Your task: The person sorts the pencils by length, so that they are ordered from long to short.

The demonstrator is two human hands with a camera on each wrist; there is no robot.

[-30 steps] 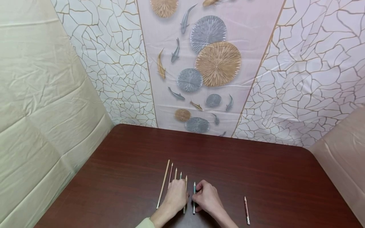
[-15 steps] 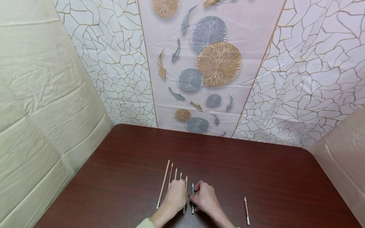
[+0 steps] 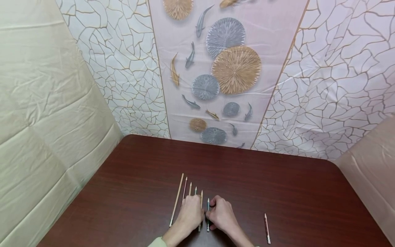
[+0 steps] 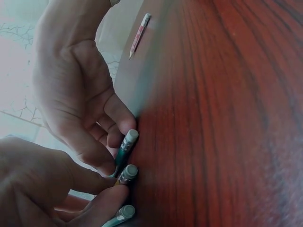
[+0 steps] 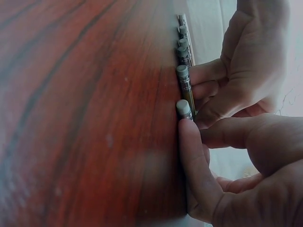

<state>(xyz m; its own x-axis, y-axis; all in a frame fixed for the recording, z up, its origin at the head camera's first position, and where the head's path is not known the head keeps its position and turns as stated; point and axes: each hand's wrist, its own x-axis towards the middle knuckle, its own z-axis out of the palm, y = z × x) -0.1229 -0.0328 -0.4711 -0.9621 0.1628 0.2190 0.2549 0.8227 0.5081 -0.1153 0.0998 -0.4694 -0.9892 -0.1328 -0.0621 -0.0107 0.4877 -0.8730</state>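
My right hand (image 3: 224, 215) pinches a dark green pencil (image 3: 208, 204) between thumb and fingers, point facing away and white eraser toward me. Just left of it, my left hand (image 3: 190, 211) holds a yellow pencil (image 3: 202, 196) by its side; thumb and finger sit on either side near its eraser (image 4: 130, 171) in the left wrist view. A narrow gap separates these two pencils. Under and past the left hand lie a pale green pencil (image 3: 195, 190), a tan pencil (image 3: 190, 188) and a dark red pencil (image 3: 185, 188), their middles partly hidden.
A longer plain wooden pencil (image 3: 177, 200) forms the left end of the row. Off to the right, a short red patterned pencil (image 3: 266, 228) lies alone on the dark brown table (image 3: 293, 185). Patterned cloth (image 3: 213, 113) hangs behind the table's far edge.
My right hand has slid the dark green pencil slightly left, closer to the yellow one. The left hand and the other pencils stay in place.
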